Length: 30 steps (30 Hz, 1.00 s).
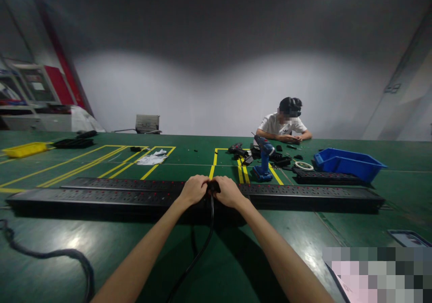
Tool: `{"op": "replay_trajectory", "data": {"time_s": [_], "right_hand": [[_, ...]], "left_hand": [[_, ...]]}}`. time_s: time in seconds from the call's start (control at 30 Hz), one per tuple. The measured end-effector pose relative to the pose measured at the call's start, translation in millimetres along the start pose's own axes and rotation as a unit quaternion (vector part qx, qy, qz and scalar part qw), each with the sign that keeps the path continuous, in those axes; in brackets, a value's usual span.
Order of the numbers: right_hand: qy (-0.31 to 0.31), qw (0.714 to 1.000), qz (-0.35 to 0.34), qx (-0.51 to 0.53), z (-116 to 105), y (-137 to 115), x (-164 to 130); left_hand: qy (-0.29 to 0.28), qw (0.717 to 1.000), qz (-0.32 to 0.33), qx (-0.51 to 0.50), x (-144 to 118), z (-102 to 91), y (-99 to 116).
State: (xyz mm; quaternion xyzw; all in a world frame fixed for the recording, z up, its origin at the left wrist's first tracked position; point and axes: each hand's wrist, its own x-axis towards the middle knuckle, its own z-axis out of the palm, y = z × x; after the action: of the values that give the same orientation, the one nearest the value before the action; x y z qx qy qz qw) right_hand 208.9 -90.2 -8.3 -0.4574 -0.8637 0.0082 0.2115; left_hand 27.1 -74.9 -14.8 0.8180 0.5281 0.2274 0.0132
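Centrally, near the front of the green table, a black plug is gripped between the left hand and the right hand, both of which are closed around it with fingers curled, so that only a small part of it is seen between them. From the plug a black cable is led down toward the viewer, between the two forearms. The plug is held right at the long black power strip, which is laid across the table from left to right; whether it is seated in a socket cannot be told. Beyond it, a blue cordless drill is stood upright on yellow floor-style markings, a blue bin is placed to the right, and a yellow tray far left. Across the table a seated person is seen with hands together on the surface
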Motion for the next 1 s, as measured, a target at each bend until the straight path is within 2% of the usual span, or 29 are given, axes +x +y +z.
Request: {"op": "replay_trajectory", "data": {"time_s": [0.47,1.0], "right_hand": [[0.010,1.000,-0.014,0.003,1.8,1.8,0.8],[0.023,0.999,-0.022,0.006,6.4,5.9,1.3]], "left_hand": [[-0.002,1.000,0.002,-0.021,-0.3,4.0,-2.3],[0.002,1.000,0.006,-0.002,0.8,4.9,-3.4]]}}
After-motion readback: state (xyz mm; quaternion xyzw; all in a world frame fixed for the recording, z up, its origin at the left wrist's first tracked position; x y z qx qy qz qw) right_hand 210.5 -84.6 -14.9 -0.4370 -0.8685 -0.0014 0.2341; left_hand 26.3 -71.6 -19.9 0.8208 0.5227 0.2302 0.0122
